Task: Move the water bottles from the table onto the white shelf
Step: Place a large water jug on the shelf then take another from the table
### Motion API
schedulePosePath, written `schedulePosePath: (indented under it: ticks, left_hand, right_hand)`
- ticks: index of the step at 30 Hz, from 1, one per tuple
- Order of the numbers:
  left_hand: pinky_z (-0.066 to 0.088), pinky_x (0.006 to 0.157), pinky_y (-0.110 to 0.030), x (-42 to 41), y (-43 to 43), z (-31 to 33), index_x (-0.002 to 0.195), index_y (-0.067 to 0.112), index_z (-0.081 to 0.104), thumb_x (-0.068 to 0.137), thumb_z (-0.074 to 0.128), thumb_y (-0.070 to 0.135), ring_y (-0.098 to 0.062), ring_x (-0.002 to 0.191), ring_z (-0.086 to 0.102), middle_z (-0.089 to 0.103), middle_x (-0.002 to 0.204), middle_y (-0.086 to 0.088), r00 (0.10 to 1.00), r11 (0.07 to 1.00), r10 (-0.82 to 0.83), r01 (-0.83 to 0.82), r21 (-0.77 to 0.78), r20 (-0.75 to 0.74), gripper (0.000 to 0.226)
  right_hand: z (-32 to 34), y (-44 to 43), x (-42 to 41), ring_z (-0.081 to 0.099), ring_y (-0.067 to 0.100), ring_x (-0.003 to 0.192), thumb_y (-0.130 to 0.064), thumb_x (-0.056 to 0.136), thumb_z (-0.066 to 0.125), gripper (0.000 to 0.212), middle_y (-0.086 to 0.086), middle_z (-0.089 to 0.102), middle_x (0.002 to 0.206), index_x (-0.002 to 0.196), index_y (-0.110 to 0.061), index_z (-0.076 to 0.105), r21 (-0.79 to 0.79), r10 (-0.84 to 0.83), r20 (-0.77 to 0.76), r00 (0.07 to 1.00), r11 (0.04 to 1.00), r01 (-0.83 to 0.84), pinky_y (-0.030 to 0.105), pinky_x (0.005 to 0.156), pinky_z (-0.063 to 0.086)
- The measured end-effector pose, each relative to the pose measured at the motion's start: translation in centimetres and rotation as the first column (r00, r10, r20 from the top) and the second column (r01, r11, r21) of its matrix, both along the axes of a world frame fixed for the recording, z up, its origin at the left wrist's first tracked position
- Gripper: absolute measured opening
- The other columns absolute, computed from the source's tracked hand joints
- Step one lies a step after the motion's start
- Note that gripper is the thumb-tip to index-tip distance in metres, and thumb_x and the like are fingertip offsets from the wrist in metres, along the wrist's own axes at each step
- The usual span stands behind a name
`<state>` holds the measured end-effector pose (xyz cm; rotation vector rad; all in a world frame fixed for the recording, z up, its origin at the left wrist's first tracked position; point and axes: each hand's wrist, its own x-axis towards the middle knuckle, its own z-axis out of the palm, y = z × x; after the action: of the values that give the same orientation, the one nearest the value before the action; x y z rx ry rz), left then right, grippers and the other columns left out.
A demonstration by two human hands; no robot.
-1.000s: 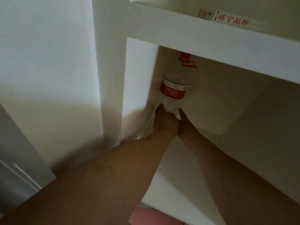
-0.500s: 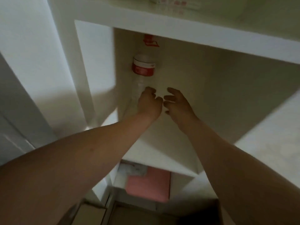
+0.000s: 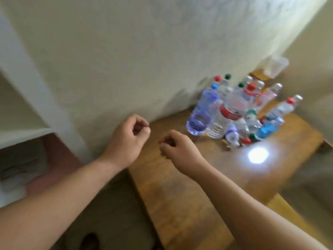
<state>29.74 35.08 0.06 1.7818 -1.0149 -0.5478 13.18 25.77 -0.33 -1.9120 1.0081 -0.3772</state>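
Left hand point(image 3: 128, 139): fingers loosely curled, thumb near forefinger, nothing in it; hangs over the table's near-left edge
Right hand point(image 3: 177, 147): also loosely curled and empty; above the table point(image 3: 180, 195), short of the bottles
Water bottles point(image 3: 239, 112): tight cluster at the table's far end vs. the wall point(image 3: 126, 51), touching one another; some small ones prob. lie on their sides at the front, blur makes it hard to tell
White shelf point(image 3: 27, 134): at left edge of view, well apart from the cluster
Risk 1: pulling one bottle from so packed a group likely knocks its neighbours; tall ones tip, fallen ones roll off the edge
Risk 2: thin clear plastic is slick and gives under a squeeze; a loose grip could slip
Materials: bottles clear ribbed plastic, cylindrical, w/ red, green, blue caps; table glossy brown wood w/ a bright glare spot point(image 3: 257, 155); wall matt, lightly textured; shelf flat, painted, square-edged
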Motion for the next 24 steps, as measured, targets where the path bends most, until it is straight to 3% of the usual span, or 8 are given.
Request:
schedulePosePath:
  ticks: [5, 8, 10, 13, 16, 19, 22, 24]
  left_hand:
    - [0.051, 0.076, -0.021, -11.5, -9.5, -6.0, 0.109, 0.026, 0.069, 0.096, 0.071, 0.021, -0.006, 0.074, 0.062, 0.067, 0.089, 0.006, 0.95, 0.937, -0.302, 0.311, 0.16, -0.082, 0.014]
    - [0.042, 0.069, -0.004, -15.8, -13.7, -7.5, 0.124, 0.017, 0.07, 0.099, 0.069, 0.016, -0.005, 0.082, 0.062, 0.071, 0.1, 0.002, 0.923, 0.893, -0.373, 0.384, 0.235, -0.09, 0.024]
    - [0.044, 0.078, -0.013, -17.3, -16.6, -7.6, 0.129, 0.019, 0.067, 0.099, 0.069, 0.02, -0.011, 0.094, 0.065, 0.073, 0.108, 0.002, 0.921, 0.882, -0.381, 0.387, 0.27, -0.076, 0.03]
    - [0.05, 0.092, -0.027, -18.3, -21.1, -7.4, 0.13, 0.019, 0.065, 0.099, 0.068, 0.022, -0.018, 0.105, 0.067, 0.072, 0.111, 0.001, 0.923, 0.873, -0.38, 0.378, 0.307, -0.056, 0.032]
    - [0.05, 0.088, -0.027, -18.5, -24.6, -7.7, 0.124, 0.019, 0.067, 0.1, 0.066, 0.021, -0.018, 0.1, 0.068, 0.073, 0.109, 0.002, 0.938, 0.892, -0.346, 0.331, 0.307, -0.004, 0.025]
    - [0.053, 0.088, -0.029, -18.0, -27.1, -7.6, 0.121, 0.021, 0.067, 0.1, 0.063, 0.021, -0.016, 0.096, 0.069, 0.072, 0.11, 0.006, 0.95, 0.921, -0.311, 0.29, 0.26, 0.041, 0.022]
    - [0.054, 0.088, -0.029, -17.5, -28.2, -6.9, 0.122, 0.022, 0.065, 0.1, 0.063, 0.02, -0.012, 0.093, 0.068, 0.071, 0.108, 0.006, 0.943, 0.921, -0.329, 0.307, 0.241, 0.056, 0.022]
    - [0.055, 0.088, -0.03, -17.3, -28.3, -6.5, 0.123, 0.022, 0.063, 0.101, 0.063, 0.02, -0.015, 0.094, 0.069, 0.072, 0.107, 0.004, 0.939, 0.915, -0.34, 0.317, 0.248, 0.056, 0.022]
  right_hand:
    - [-7.0, -5.1, -15.3, 0.072, 0.028, 0.075, -0.014, 0.099, 0.066, 0.012, 0.005, 0.077, 0.077, 0.094, -0.014, 0.077, 0.233, -0.386, -0.149, 0.91, 0.881, 0.412, 0.045, 0.075, 0.06]
    - [-8.6, -8.3, -20.5, 0.074, 0.026, 0.095, -0.03, 0.103, 0.066, 0.023, 0.004, 0.079, 0.102, 0.116, -0.013, 0.076, 0.192, -0.466, -0.245, 0.85, 0.836, 0.514, 0.044, 0.085, 0.061]
    - [-8.5, -11.3, -21.8, 0.069, 0.019, 0.105, -0.04, 0.099, 0.073, 0.046, 0.001, 0.073, 0.122, 0.137, -0.016, 0.065, 0.134, -0.502, -0.263, 0.824, 0.826, 0.547, 0.036, 0.085, 0.058]
    - [-8.2, -16.5, -21.5, 0.065, 0.016, 0.114, -0.045, 0.087, 0.085, 0.084, 0.0, 0.063, 0.138, 0.156, -0.019, 0.045, 0.114, -0.522, -0.165, 0.837, 0.833, 0.542, 0.04, 0.102, 0.056]
    - [-8.4, -22.2, -20.0, 0.059, 0.02, 0.134, -0.046, 0.073, 0.097, 0.12, 0.002, 0.051, 0.154, 0.166, -0.027, 0.024, 0.095, -0.5, -0.016, 0.866, 0.861, 0.499, 0.045, 0.115, 0.05]
    - [-8.3, -28.0, -19.0, 0.034, 0.02, 0.157, -0.062, 0.05, 0.103, 0.155, -0.001, 0.027, 0.174, 0.167, -0.043, 0.003, 0.033, -0.443, 0.114, 0.889, 0.896, 0.443, 0.053, 0.127, 0.035]
    - [-7.5, -30.7, -18.2, 0.042, 0.019, 0.15, -0.04, 0.062, 0.105, 0.152, -0.001, 0.035, 0.165, 0.17, -0.033, -0.001, 0.005, -0.338, 0.166, 0.926, 0.94, 0.342, 0.042, 0.123, 0.04]
    - [-7.4, -31.2, -17.7, 0.053, 0.016, 0.14, -0.028, 0.067, 0.104, 0.137, -0.003, 0.05, 0.151, 0.167, -0.025, 0.011, 0.014, -0.31, 0.195, 0.931, 0.95, 0.313, 0.038, 0.117, 0.047]
